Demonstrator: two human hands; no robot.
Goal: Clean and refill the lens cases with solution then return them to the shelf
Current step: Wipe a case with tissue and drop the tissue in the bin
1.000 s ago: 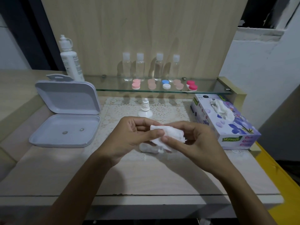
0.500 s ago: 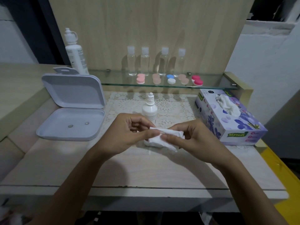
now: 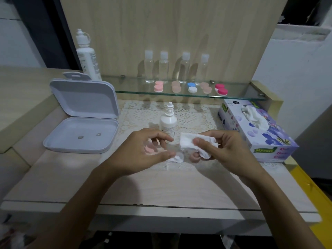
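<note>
Head view, the only one; looking down over both forearms at the tabletop [image 3: 53,177].

Left hand [image 3: 143,151] hovers low over the lace mat [image 3: 188,115], fingers [image 3: 161,139] loosely curled with thumb and forefinger apart; it seems to pinch nothing, though the thumb tip lies at the edge of the clear lens case base [image 3: 177,158], so contact cannot be told. The base lies on the mat between the two hands, just right of the left thumb; its long axis looks to run roughly left to right, but blur makes this uncertain. A pink cap [image 3: 149,149] lies under the left palm; a second pinkish cap [image 3: 195,157] lies under the right hand's fingers.

Right hand [image 3: 226,151] holds a crumpled white tissue [image 3: 194,142], thumb and fingers clamped on it, raised just above and right of the base; wrist angled inward.

Judgement: wiping stage on this case; the left hand is the nearer one to steady the base, the tissue comes in from the right.

Small solution bottle [image 3: 168,123] stands upright just behind the hands. Other lens cases [image 3: 192,88] sit in a row on the glass shelf [image 3: 242,96], in front of four clear bottles [image 3: 185,69]; large solution bottle [image 3: 88,56] at the shelf's left end. Open grey box [image 3: 80,137] at left; tissue box [image 3: 260,133] at right.
</note>
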